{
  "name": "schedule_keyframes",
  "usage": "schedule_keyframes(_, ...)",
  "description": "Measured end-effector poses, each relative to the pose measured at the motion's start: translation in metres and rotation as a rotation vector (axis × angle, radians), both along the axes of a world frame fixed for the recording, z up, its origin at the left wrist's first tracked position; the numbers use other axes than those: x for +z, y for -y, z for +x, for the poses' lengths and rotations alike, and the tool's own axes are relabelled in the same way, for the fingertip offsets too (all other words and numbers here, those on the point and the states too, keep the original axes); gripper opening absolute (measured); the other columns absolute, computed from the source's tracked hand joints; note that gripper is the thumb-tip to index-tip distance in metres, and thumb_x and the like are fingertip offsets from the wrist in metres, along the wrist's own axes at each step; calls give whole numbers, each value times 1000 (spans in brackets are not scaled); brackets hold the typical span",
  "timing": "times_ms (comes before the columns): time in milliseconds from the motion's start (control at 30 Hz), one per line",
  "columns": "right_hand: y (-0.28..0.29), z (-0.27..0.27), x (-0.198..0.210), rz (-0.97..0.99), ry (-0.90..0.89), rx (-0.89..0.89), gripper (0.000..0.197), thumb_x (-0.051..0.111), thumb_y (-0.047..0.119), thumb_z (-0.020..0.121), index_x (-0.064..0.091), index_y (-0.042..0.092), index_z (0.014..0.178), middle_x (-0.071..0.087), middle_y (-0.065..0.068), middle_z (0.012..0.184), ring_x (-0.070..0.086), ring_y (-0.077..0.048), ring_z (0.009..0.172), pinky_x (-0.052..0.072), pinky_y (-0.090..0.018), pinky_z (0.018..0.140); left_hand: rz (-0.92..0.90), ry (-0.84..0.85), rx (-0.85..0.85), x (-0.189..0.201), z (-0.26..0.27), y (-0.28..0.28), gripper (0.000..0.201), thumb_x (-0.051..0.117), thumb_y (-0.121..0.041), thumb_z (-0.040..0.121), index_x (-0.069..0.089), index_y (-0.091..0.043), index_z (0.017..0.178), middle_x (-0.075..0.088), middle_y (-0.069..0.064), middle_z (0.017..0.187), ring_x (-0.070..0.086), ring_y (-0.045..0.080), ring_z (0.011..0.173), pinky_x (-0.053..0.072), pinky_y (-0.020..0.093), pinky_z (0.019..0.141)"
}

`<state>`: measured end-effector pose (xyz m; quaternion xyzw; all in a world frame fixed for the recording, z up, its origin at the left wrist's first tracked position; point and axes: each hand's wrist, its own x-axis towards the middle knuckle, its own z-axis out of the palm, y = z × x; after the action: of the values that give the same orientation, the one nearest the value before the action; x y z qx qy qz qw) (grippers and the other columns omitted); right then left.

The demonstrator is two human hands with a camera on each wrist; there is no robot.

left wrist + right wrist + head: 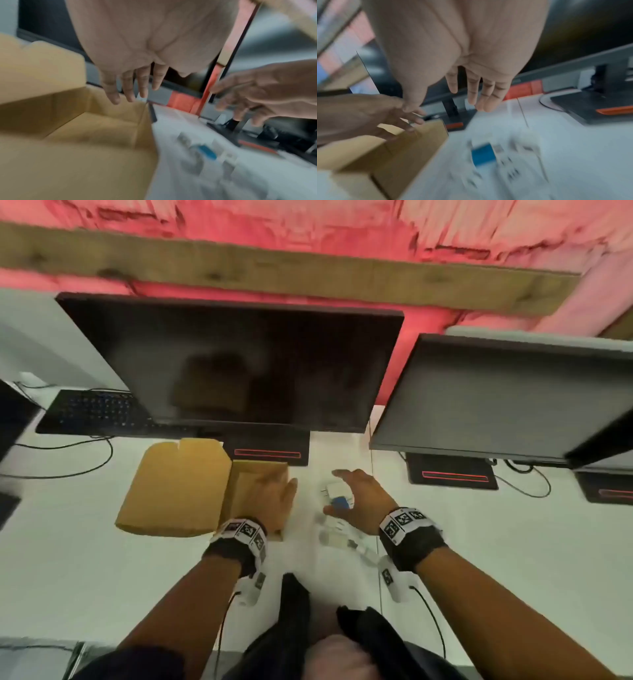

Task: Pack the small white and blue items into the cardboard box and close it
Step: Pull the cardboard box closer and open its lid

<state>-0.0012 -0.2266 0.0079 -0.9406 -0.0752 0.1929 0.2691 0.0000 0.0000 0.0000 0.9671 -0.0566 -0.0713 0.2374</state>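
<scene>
On the white desk (479,542), an open cardboard box (246,484) sits at about 10 o'clock from the person's body, its lid flap (171,487) lying flat toward 9 o'clock. The left hand (274,501) hovers over the box's 3 o'clock wall with straight, slightly spread fingers, holding nothing. The right hand (363,498) hangs spread above a loose cluster of small white items (337,537) and a blue item (340,502), at 3 o'clock of the box and just beside it; whether it touches them cannot be told. At 12 o'clock a dark monitor (239,364) on its stand closes in the space behind the box, with a keyboard (96,412) at 10 o'clock and a second monitor (507,395) at 2 o'clock. The left wrist view shows the box interior (96,129), apparently bare, which the head view partly hides behind the hand. The right wrist view, heavily blurred, shows the blue item (483,154) lying among white pieces below the open palm.
</scene>
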Motion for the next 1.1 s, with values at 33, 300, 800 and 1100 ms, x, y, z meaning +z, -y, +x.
schedule_keyframes(33, 3, -6, -8, -46, -75, 2, 82, 69, 61, 78, 34, 34, 146, 44, -2, 143, 43, -25, 130, 39, -43, 109, 24, -45, 19, -16, -1, -7, 41, 39, -49, 101, 59, -15, 112, 67, 4, 95, 63, 21, 81, 55, 37, 81)
schedule_keyframes(300, 47, -34, -67, -256, -265, -59, 82, 62, 70, 77, 36, 32, 146, 48, -7, 135, 49, -26, 123, 42, -38, 104, 150, -437, -78, -63, -10, -19, 30, 53, -45, 96, 53, -18, 109, 54, 9, 125, 55, 33, 115, 47, 44, 95)
schedule_keyframes(800, 53, -78, -89, -72, -190, -170, 83, 74, 34, 75, 28, 39, 145, 61, -2, 102, 59, -17, 83, 49, -29, 77, 185, -451, -397, -58, -40, -25, 30, 59, -16, 79, 34, -26, 65, 46, -5, 85, 42, 18, 82, 33, 33, 73)
schedule_keyframes(1100, 42, -65, -51, 202, 57, -182, 52, 77, 22, 82, 56, 28, 128, 53, 6, 79, 51, -7, 66, 42, -11, 63, 326, -370, -632, -67, -44, -27, 35, 56, -8, 71, 74, -21, 98, 66, -8, 111, 46, 21, 129, 15, 51, 120)
